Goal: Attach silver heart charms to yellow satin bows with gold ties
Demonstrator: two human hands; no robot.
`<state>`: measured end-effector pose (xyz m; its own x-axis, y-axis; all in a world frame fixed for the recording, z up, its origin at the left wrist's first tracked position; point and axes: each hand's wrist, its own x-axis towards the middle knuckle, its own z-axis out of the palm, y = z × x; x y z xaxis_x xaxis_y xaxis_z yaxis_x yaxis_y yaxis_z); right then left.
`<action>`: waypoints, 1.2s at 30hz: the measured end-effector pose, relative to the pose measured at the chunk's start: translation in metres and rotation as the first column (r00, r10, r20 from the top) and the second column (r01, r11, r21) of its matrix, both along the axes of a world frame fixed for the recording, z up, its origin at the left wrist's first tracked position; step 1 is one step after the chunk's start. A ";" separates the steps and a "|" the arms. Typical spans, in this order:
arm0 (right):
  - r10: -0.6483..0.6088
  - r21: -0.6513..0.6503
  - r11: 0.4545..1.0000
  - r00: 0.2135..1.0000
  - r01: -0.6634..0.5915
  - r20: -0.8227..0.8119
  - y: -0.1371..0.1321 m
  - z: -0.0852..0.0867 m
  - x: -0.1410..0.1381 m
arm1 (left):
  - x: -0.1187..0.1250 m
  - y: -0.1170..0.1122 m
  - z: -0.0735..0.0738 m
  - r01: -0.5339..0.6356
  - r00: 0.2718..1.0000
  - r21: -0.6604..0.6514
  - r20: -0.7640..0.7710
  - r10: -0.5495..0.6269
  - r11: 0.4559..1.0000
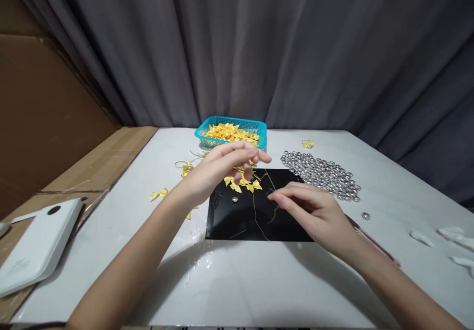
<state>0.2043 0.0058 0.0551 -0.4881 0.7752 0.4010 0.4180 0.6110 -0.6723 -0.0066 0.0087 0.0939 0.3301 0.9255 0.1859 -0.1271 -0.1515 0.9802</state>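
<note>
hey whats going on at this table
A person sits at a white table with both hands over a black mat. The left hand holds a small bunch of yellow bows above the mat, and the right hand rests on the mat with its fingers by thin gold threads. A blue basket of bows and a pile of silver beads lie behind.

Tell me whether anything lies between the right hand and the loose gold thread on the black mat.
Nothing visible does. The right hand rests on the black mat, fingertips right beside the gold thread. The left hand holds yellow bows above, off to the side.
</note>
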 end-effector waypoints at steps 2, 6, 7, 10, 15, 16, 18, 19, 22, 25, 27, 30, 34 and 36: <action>0.004 -0.026 1.000 1.000 -0.004 0.001 0.000 -0.001 -0.002 | 0.000 0.001 -0.002 0.010 0.999 0.004 0.033 -0.010 1.000; -0.037 -0.076 0.997 0.998 0.034 -0.041 0.000 -0.001 -0.002 | -0.001 0.001 -0.006 -0.004 0.999 -0.011 0.046 0.005 1.000; -0.047 -0.089 0.995 0.998 0.042 -0.047 0.001 -0.001 -0.002 | -0.001 0.001 -0.006 -0.017 0.999 -0.017 0.044 0.018 1.000; -0.037 -0.123 0.992 0.999 0.037 0.000 0.003 -0.002 -0.002 | -0.001 0.002 -0.007 -0.051 0.997 -0.020 0.052 0.052 0.998; 0.065 -0.171 0.984 0.993 -0.047 0.102 0.006 -0.008 -0.004 | 0.000 0.001 -0.006 -0.021 0.998 -0.011 0.064 0.022 1.000; 0.081 -0.173 0.983 0.991 -0.061 0.108 0.006 -0.009 -0.004 | 0.000 0.001 -0.006 -0.011 0.998 -0.012 0.066 0.012 1.000; 0.088 -0.169 0.983 0.989 -0.067 0.118 0.005 -0.010 -0.005 | -0.001 0.001 -0.006 -0.007 0.998 -0.011 0.069 0.008 1.000; 0.083 -0.167 0.984 0.989 -0.062 0.123 0.005 -0.010 -0.004 | -0.001 0.001 -0.006 -0.014 0.998 -0.007 0.069 0.014 1.000; 0.084 -0.173 0.983 0.984 -0.057 0.156 0.006 -0.009 -0.003 | -0.003 0.002 -0.006 -0.032 0.998 0.007 0.061 0.032 0.999; 0.086 -0.148 0.987 0.979 -0.058 0.186 0.006 -0.004 -0.002 | -0.002 0.002 -0.007 -0.029 0.997 0.008 0.069 0.028 1.000; 0.019 -0.100 0.995 0.990 -0.005 0.141 0.005 0.000 -0.004 | -0.001 0.002 -0.007 -0.018 0.997 0.001 0.076 0.018 1.000; -0.085 -0.022 0.996 0.996 0.084 -0.016 0.003 0.005 -0.012 | 0.002 0.001 -0.006 -0.004 0.997 -0.022 0.081 0.006 1.000; -0.099 0.030 0.994 0.983 0.105 -0.152 0.001 0.007 -0.026 | 0.004 0.000 -0.004 0.010 0.997 -0.016 0.080 -0.009 1.000; -0.096 -0.001 0.995 0.971 0.099 -0.218 0.003 0.009 -0.032 | 0.003 -0.001 -0.003 0.004 0.998 -0.004 0.062 -0.004 1.000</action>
<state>0.1719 0.0087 0.0640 -0.3106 0.8102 0.4971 0.3205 0.5816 -0.7476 -0.0033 0.0078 0.0907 0.3217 0.9250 0.2022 -0.1878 -0.1470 0.9712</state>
